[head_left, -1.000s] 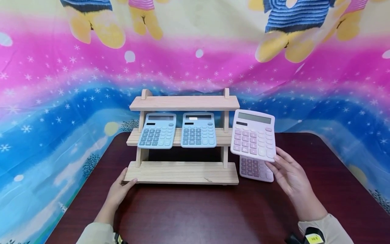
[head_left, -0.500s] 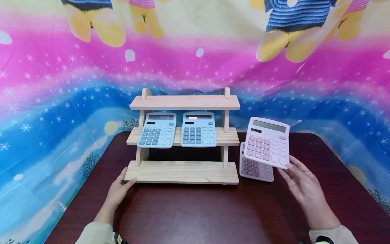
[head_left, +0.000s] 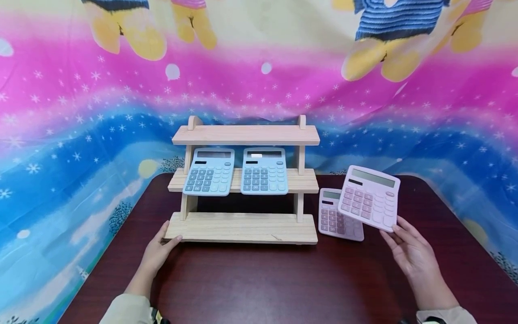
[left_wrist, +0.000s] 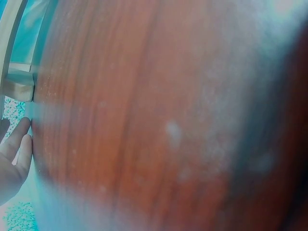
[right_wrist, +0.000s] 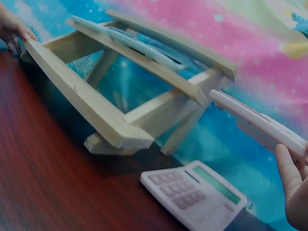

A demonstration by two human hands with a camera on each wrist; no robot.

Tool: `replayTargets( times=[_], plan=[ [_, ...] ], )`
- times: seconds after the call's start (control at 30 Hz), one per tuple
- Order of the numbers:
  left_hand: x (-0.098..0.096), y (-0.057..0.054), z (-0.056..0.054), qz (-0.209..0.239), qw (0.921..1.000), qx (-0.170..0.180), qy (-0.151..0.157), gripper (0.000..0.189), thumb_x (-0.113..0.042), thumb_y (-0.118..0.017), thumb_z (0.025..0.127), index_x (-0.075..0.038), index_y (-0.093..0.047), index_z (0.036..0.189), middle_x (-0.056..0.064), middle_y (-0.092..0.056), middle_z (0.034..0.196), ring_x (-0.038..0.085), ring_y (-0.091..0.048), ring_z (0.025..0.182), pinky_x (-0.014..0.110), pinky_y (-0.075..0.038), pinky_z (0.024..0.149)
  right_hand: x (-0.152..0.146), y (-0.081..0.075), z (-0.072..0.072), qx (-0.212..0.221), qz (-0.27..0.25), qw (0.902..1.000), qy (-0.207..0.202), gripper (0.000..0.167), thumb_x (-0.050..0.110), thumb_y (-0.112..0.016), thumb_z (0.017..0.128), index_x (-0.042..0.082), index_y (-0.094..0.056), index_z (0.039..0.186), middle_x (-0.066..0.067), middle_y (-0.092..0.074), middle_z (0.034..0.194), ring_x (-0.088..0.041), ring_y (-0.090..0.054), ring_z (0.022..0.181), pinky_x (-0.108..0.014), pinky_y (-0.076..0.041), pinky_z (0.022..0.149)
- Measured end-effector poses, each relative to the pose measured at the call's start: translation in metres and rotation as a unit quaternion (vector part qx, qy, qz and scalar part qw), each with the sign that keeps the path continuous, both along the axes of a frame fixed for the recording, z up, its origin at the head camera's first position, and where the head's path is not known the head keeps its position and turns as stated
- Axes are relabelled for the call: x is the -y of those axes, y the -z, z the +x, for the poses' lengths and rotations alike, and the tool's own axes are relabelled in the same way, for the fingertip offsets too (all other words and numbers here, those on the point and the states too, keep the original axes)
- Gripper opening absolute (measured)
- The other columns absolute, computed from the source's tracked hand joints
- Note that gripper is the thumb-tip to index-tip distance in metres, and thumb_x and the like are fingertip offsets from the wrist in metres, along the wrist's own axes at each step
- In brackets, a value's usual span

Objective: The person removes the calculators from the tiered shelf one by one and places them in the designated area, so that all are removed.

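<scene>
1. The wooden shelf (right_wrist: 79,94) is standing on a dark red table (right_wrist: 43,178).
2. The left hand (right_wrist: 12,26) is touching the shelf's far end.
3. Past its near end, the right hand (right_wrist: 296,192) is holding a pale pink calculator (right_wrist: 262,120), seen edge-on.
4. A second calculator (right_wrist: 195,195) is lying face up near that end.
5. A patterned backdrop (right_wrist: 192,24) is hanging behind the shelf.

The head camera looks forward and down across the table (head_left: 259,279), well back, framing the wooden shelf (head_left: 243,228) frontally. The left wrist camera faces the table at close range, the left hand (left_wrist: 15,156) cropped at the frame's left edge. The right wrist camera, tilted, views the shelf obliquely from its right end at short range; it shares the shelf, left hand and held pink calculator (head_left: 369,198) with the head view
</scene>
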State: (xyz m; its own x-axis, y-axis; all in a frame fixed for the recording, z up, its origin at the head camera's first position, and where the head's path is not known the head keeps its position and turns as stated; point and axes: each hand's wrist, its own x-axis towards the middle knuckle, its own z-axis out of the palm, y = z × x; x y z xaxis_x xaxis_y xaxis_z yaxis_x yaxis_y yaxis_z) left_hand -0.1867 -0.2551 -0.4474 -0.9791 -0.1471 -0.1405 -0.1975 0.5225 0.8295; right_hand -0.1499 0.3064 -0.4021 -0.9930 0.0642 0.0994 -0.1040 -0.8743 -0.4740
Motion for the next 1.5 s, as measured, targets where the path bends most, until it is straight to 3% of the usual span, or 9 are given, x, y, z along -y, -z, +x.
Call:
replayTargets(
  times=[0.87,1.03,1.5],
  plan=[
    [0.000,-0.001,0.000,0.009,0.9999,0.004,0.003,0.085,-0.047,-0.054,0.080,-0.013,-0.004,0.140,0.024,-0.013,0.139,0.039,-0.013,0.124,0.054,-0.017,0.094,-0.050,0.049,0.002,0.122,-0.008,0.9903,0.066,0.030,-0.014,-0.041,0.084,0.001,-0.066,0.090,-0.012,-0.061,0.087,-0.023,-0.059,0.080,-0.039,-0.048,0.064],
    [0.001,-0.001,0.000,0.010,0.9999,0.003,0.002,0.085,-0.046,-0.054,0.080,-0.013,-0.004,0.140,0.024,-0.013,0.139,0.039,-0.013,0.124,0.054,-0.017,0.093,-0.058,0.053,0.002,0.123,-0.015,0.9901,0.066,0.031,-0.014,-0.039,0.085,0.000,-0.066,0.088,-0.012,-0.061,0.086,-0.024,-0.059,0.078,-0.039,-0.048,0.065],
    [0.000,-0.001,0.000,0.006,1.0000,0.001,0.001,0.083,-0.044,-0.054,0.081,-0.013,-0.005,0.140,0.023,-0.012,0.139,0.038,-0.011,0.125,0.052,-0.016,0.095,-0.074,0.058,0.000,0.169,0.034,0.9831,0.060,0.028,-0.013,-0.047,0.082,0.005,-0.068,0.084,-0.009,-0.063,0.080,-0.023,-0.060,0.073,-0.037,-0.049,0.061]
  ],
)
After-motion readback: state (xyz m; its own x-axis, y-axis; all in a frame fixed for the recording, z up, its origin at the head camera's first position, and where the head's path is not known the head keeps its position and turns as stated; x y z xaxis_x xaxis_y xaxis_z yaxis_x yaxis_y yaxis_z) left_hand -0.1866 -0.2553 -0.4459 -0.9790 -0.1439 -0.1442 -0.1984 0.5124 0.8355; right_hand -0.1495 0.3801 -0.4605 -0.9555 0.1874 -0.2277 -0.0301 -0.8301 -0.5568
